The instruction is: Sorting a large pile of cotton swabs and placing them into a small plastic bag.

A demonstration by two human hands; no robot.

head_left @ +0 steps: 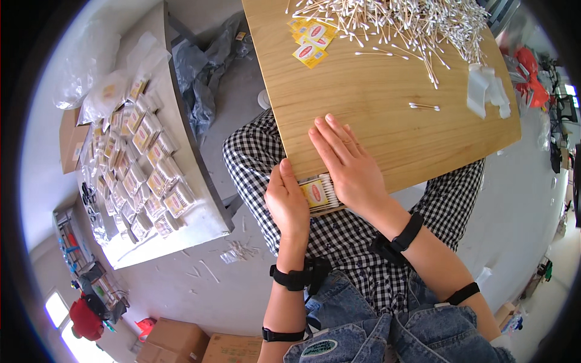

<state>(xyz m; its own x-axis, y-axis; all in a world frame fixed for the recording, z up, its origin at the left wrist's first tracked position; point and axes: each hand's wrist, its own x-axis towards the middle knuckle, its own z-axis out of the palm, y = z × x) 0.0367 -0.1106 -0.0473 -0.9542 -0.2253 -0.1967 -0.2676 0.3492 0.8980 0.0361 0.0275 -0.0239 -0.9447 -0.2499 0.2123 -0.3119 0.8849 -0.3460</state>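
1. Wooden tabletop (375, 91) extended over the person's lap.
2. Cotton-swab heap (399, 18), white-tipped, covered its far side.
3. Right hand (354, 172): fingers were straight and open, pointing across the wood.
4. Left hand (287, 202): fingers were bent; whether they gripped could not be told.
5. Cotton-swab pack (316, 192), yellow-carded, lay between both hands at the near edge.
6. Yellow printed cards (310, 51) overlapped near the heap.
7. Loose swabs (425, 107), few, lay right of centre.
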